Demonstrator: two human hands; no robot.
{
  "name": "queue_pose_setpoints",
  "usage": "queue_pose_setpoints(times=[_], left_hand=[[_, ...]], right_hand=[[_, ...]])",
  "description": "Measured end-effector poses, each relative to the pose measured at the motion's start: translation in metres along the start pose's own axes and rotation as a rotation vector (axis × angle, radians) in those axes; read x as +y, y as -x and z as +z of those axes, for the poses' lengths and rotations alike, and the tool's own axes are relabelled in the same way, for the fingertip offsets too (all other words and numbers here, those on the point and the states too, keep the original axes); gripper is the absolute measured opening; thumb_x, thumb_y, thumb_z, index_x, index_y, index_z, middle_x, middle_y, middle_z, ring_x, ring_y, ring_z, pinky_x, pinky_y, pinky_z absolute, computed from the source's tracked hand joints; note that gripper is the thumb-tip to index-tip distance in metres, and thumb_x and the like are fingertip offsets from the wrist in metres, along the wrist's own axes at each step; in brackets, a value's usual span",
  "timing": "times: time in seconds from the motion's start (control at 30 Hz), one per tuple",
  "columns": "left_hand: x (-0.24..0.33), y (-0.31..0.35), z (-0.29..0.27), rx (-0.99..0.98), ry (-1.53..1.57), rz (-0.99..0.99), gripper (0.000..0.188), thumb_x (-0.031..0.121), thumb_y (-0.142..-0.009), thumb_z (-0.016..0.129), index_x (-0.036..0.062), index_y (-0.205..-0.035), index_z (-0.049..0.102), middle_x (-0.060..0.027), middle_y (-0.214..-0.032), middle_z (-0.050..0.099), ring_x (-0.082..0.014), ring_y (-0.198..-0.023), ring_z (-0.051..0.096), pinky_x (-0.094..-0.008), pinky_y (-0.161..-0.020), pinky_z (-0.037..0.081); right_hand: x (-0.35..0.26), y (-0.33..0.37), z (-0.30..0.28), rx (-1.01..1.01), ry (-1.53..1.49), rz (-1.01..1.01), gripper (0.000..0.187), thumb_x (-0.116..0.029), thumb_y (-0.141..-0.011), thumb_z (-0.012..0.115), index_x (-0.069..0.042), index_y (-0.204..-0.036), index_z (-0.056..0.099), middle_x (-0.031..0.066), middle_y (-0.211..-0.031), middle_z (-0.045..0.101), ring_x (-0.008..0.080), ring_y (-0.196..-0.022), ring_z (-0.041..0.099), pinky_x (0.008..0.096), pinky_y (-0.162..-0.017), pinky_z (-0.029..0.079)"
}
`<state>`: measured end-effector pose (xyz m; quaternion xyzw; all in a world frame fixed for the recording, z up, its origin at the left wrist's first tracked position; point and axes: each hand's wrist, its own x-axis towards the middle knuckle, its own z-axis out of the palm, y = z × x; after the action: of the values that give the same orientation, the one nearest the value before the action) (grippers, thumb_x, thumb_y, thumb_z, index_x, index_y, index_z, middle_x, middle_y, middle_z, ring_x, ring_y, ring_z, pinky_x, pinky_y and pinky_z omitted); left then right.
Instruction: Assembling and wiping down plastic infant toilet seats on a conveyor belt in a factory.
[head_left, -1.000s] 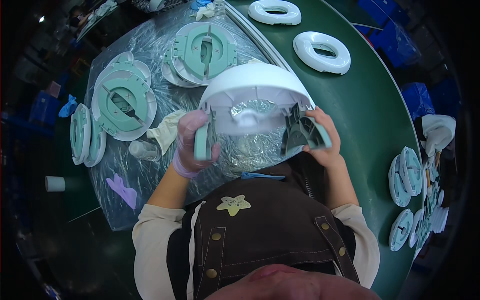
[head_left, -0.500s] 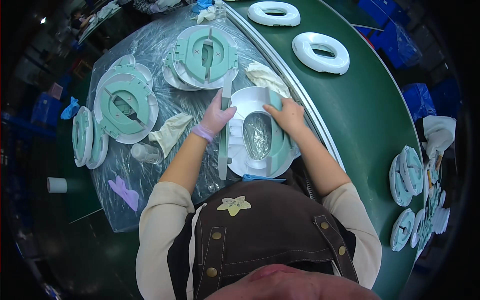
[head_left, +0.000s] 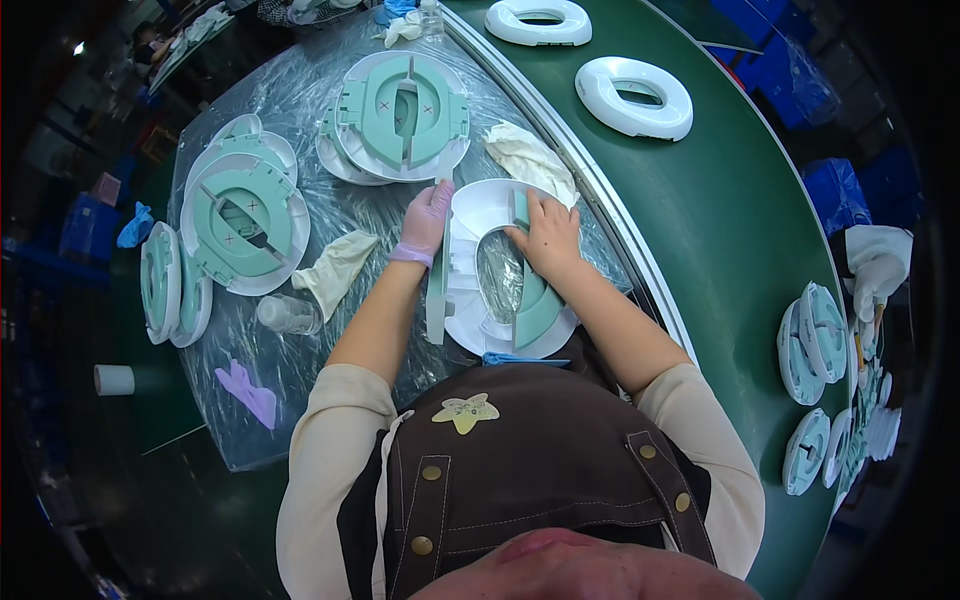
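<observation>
A white oval ring-shaped shell with an open middle lies on the plastic-covered table in front of me. My left hand, in a thin purple glove, is closed on a pale green half panel standing nearly on edge along the shell's left side. My bare right hand rests on the other green half panel, which lies flat over the shell's right half. Its fingers are spread across the panel, the thumb by the central opening. Below the shell, a blue item shows at my apron's edge.
Assembled green-and-white ovals stand in stacks ahead and at left. A clear bottle, a white glove and a purple glove lie nearby. White rings sit on the green conveyor beyond a metal rail.
The right green half panel has tipped from upright to flat under my right hand. My left hand has shifted slightly left with its panel, which now shows more edge-on.
</observation>
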<state>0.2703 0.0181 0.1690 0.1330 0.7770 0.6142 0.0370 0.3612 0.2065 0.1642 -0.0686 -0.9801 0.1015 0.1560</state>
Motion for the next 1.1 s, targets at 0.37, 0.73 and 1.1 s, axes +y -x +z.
queue_pose_setpoints(times=[0.37, 0.73, 1.1], left_hand=[[0.023, 0.041, 0.053, -0.004, -1.102, 0.439, 0.065, 0.033, -0.075, 0.063, 0.0085, -0.130, 0.038, -0.0174, -0.122, 0.048, -0.0309, -0.119, 0.042, -0.0546, -0.100, 0.026], [-0.041, 0.089, -0.045, -0.002, -0.644, 0.458, 0.057, 0.000, -0.071, 0.052, 0.0029, -0.127, 0.043, -0.0173, -0.129, 0.042, -0.0337, -0.119, 0.040, -0.0413, -0.100, 0.032], [-0.003, 0.095, -0.035, -0.093, -0.297, 0.751, 0.078, 0.013, -0.067, 0.075, 0.0037, -0.133, 0.034, -0.0200, -0.124, 0.046, -0.0345, -0.117, 0.044, -0.0427, -0.099, 0.034]], right_hand=[[0.019, 0.020, -0.004, 0.322, -0.438, -0.078, 0.042, -0.013, -0.076, 0.058, -0.003, -0.116, 0.052, 0.0164, -0.120, 0.048, 0.0335, -0.112, 0.043, 0.0409, -0.096, 0.033], [0.065, 0.092, -0.009, -0.115, -1.197, 0.510, 0.059, -0.018, -0.088, 0.054, -0.001, -0.137, 0.026, 0.0144, -0.131, 0.040, 0.0215, -0.117, 0.041, 0.0338, -0.098, 0.032], [0.063, 0.067, -0.106, -0.511, -1.282, 0.540, 0.043, -0.037, -0.093, 0.042, 0.002, -0.097, 0.058, 0.0092, -0.071, 0.062, 0.0134, -0.053, 0.056, 0.0246, -0.050, 0.047]])
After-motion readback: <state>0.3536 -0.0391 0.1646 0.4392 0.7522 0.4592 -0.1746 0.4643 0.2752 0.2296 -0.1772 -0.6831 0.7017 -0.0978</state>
